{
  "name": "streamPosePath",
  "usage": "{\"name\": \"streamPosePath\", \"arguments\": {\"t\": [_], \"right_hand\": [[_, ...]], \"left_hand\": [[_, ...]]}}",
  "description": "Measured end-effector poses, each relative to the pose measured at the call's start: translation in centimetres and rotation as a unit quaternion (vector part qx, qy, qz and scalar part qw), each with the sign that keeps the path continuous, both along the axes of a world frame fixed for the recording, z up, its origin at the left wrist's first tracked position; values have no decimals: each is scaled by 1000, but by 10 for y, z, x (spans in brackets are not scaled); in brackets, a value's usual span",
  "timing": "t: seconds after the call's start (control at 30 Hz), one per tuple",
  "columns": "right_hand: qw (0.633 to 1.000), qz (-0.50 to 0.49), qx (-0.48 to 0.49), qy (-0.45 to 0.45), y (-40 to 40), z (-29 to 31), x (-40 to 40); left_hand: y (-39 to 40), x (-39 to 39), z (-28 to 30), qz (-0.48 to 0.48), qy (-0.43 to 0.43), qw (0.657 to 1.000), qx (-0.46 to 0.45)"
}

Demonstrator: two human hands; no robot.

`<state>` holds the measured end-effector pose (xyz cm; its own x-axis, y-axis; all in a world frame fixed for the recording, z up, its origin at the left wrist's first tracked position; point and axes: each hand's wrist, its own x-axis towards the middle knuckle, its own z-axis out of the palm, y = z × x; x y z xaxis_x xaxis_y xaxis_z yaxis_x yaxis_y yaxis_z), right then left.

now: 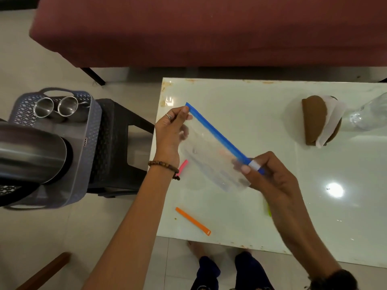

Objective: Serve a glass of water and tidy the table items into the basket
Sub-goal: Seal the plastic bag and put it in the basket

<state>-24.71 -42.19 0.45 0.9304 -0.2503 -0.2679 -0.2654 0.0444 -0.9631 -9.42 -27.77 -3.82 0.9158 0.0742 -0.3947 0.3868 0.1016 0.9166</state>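
A clear zip bag [209,155] with a blue zipper strip is held above the white table [272,216]. My left hand [170,135] pinches its upper left corner. My right hand [270,176] grips the white slider at the strip's lower right end. An orange strap [193,221] lies flat near the table's front edge. A pink strap [182,167] shows beside my left wrist. A yellow-green piece [269,210] peeks out under my right hand. The grey basket [83,143] stands on a dark stool at the left, holding two steel cups [55,107] and a large steel vessel [29,155].
A brown napkin holder [320,120] with white tissue and a clear plastic bottle [368,114] lying on its side are at the table's far right. A maroon sofa [209,28] runs behind the table. The dark stool [119,143] is between basket and table.
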Motion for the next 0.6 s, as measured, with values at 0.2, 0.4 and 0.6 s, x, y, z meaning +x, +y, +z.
{"name": "streamPosePath", "arguments": {"t": [0.2, 0.4, 0.6], "right_hand": [[982, 155, -42, 102, -25, -57, 12], [963, 227, -115, 91, -27, -53, 47], [951, 263, -159, 22, 3, -38, 86]], "left_hand": [[5, -3, 10, -24, 119, 989, -80], [42, -11, -7, 62, 107, 988, -91], [99, -45, -48, 75, 189, 978, -43]]}}
